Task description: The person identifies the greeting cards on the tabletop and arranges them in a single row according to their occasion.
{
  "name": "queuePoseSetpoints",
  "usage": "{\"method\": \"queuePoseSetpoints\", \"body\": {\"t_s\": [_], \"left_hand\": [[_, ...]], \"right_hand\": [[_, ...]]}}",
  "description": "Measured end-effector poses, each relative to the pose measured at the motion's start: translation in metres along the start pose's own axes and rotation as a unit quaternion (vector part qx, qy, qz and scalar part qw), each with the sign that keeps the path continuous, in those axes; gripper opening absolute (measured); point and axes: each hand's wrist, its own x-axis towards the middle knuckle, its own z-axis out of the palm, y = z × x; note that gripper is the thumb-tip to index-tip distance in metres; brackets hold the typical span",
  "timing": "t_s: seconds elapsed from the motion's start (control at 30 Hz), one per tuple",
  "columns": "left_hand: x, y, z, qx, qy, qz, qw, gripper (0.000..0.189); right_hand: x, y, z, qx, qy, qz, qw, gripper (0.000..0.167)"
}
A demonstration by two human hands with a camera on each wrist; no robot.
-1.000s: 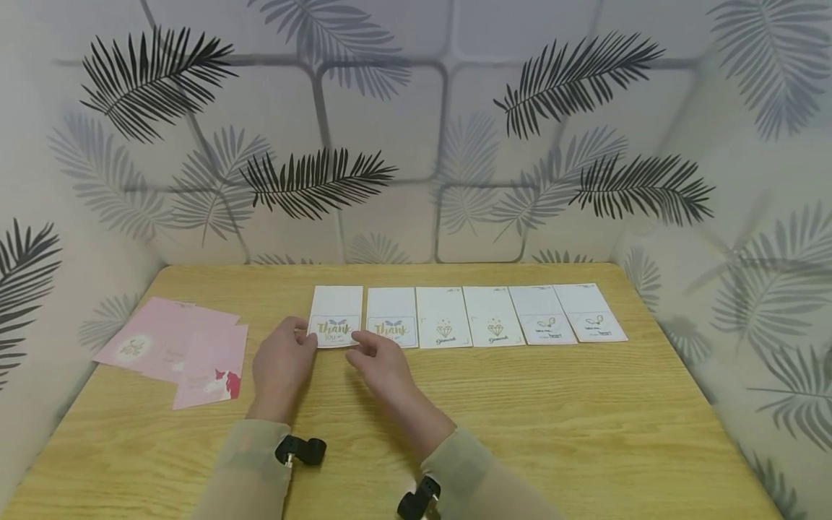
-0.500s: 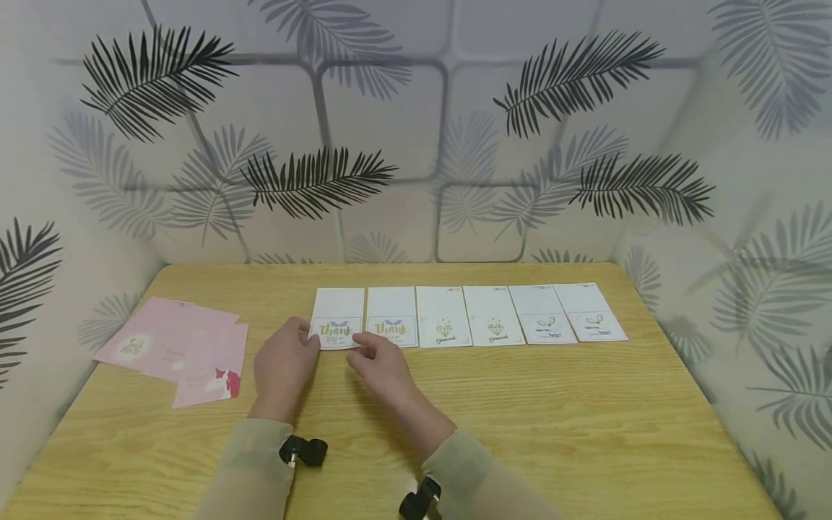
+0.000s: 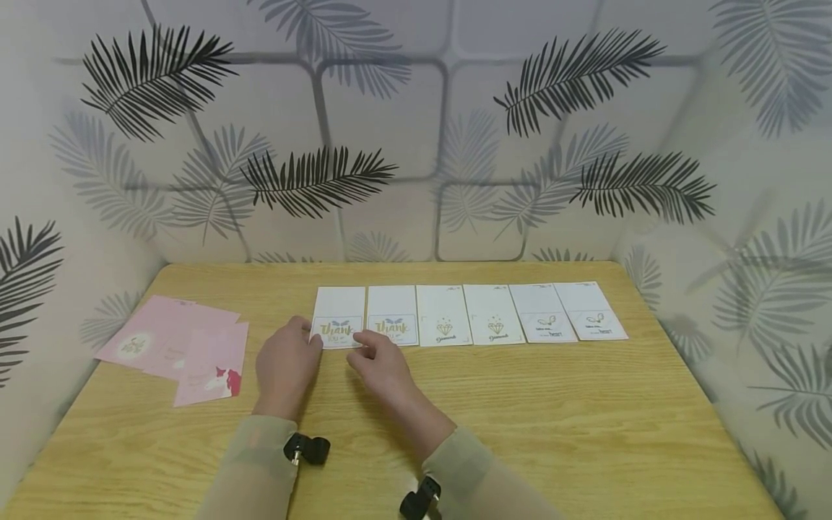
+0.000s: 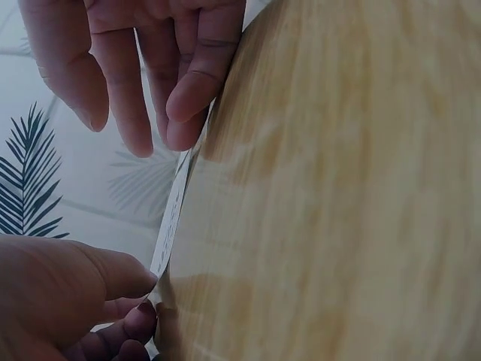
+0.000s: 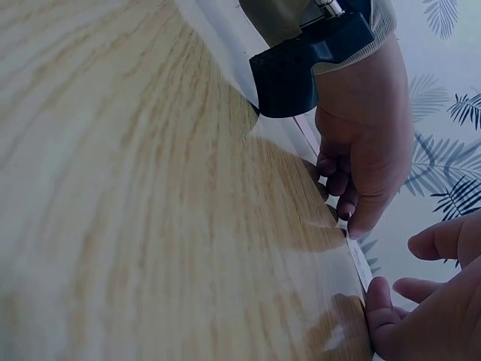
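A white "Thank you" card (image 3: 339, 307) lies flat at the left end of a row of cards in the head view. My left hand (image 3: 287, 367) pinches its near left corner between thumb and fingers; the card shows edge-on as a thin strip (image 4: 171, 218) in the left wrist view. At the card's near right corner, my right hand (image 3: 385, 367) touches it with loosely bent fingers, the others spread above the surface. Directly to the right is a matching "Thank you" card (image 3: 392, 307), a narrow gap between the two.
Two diamond-print cards (image 3: 444, 314) and two cards with a small heart-like print (image 3: 544, 314) continue the row rightward. Several overlapping pink cards (image 3: 211, 354) lie at the left on the wooden table (image 3: 552, 433). A leaf-patterned wall (image 3: 416, 217) stands behind the table.
The leftmost "Thank you" card has shifted slightly to the right, towards its neighbour, with my left hand moving along. My right hand has hardly moved.
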Motion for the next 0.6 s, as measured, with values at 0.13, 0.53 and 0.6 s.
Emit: {"method": "queuePoseSetpoints", "body": {"t_s": [0.13,0.53,0.6], "left_hand": [[-0.0007,0.0017,-0.0005,0.011,-0.002,0.001,0.9999,0.038],[-0.0052,0.0068,-0.0042,0.019,0.003,0.011,0.9998,0.040],[-0.0053,0.0067,-0.0039,0.019,0.003,0.012,0.9997,0.040]], "right_hand": [[-0.0001,0.0008,0.0000,-0.008,-0.007,-0.011,0.9999,0.046],[0.0006,0.0008,-0.0008,-0.033,-0.028,-0.028,0.9987,0.047],[0.0006,0.0007,-0.0008,-0.038,-0.029,-0.026,0.9985,0.046]]}}
